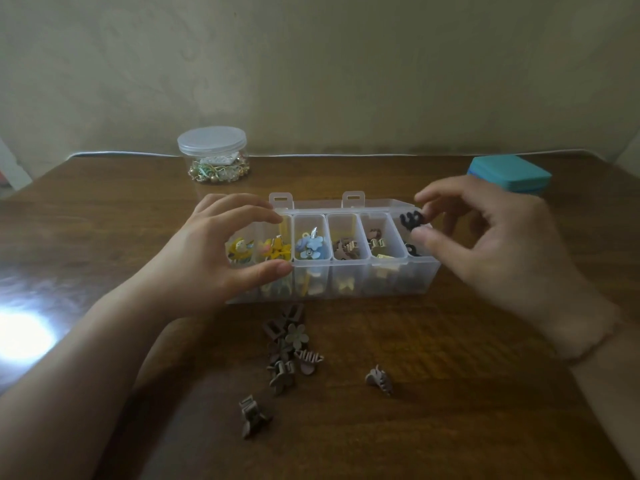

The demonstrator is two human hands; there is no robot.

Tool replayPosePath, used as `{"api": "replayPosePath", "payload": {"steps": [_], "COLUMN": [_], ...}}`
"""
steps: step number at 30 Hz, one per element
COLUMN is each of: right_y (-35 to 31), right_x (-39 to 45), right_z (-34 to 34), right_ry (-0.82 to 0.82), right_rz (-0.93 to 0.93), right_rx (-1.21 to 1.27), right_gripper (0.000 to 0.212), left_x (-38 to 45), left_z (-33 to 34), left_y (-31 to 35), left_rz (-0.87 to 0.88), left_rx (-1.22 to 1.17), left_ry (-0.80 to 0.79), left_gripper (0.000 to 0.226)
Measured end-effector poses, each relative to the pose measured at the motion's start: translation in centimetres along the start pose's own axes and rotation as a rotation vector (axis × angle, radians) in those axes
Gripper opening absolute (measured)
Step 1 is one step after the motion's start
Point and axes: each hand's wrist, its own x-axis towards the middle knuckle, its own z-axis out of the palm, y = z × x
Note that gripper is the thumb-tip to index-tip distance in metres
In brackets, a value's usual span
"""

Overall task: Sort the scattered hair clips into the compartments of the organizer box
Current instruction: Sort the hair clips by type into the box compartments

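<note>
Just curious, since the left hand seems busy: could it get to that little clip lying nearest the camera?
Probably yes. The left hand only steadies the organizer box, and bare table lies between it and the nearest clip.

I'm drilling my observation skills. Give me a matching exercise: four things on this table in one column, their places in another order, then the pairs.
Things
1. small black claw clip
2. blue flower clips
3. round clear plastic jar
4. teal square lidded box

Places
A. far right on the table
B. third compartment from the left
C. pinched by the right hand
D. far left, behind the clear organizer box

Pairs: 1-C, 2-B, 3-D, 4-A
</note>
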Motion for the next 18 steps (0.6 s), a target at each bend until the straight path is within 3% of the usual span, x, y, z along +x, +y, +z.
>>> {"api": "replayPosePath", "payload": {"steps": [3,5,6,8,10,12,14,16,18], "right_y": [0.4,-0.5,-1.2,-2.5,-3.4,-3.6,-3.7,-3.3,-2.3], "right_x": [0.2,0.2,0.0,-0.6,-1.2,-1.9,-1.7,-1.1,-0.7], "right_z": [0.3,-0.2,-0.5,-0.6,0.3,1.4,1.5,0.8,0.0], "right_ry": [0.002,0.007,-0.083,-0.446,-0.764,-0.868,-0.850,-0.750,-0.430], "right_rz": [0.028,-0.076,-0.135,-0.177,-0.231,-0.359,-0.407,-0.351,-0.283], "right_rx": [-0.117,-0.048,0.010,0.050,-0.074,-0.147,-0.112,-0.037,0.100], "right_gripper": [0.017,0.009,0.011,0.025,0.042,0.031,0.015,0.013,0.016], "left_x": [0.0,-0.1,-0.1,-0.1,-0.1,-0.1,-0.1,-0.1,0.0], "left_z": [0.0,0.0,0.1,0.1,0.2,0.2,0.1,0.1,0.0], "left_y": [-0.1,-0.1,-0.1,-0.1,-0.1,-0.2,-0.2,-0.1,0.0], "left_rz": [0.000,-0.003,-0.004,0.001,0.001,0.003,0.007,0.007,0.009], "left_rx": [-0.002,-0.006,-0.005,0.001,0.003,0.001,0.001,0.003,0.004], "left_ry": [0.002,0.008,0.011,0.013,0.011,0.011,0.012,0.010,0.009], "left_gripper": [0.067,0.066,0.066,0.066,0.065,0.064,0.063,0.064,0.065]}}
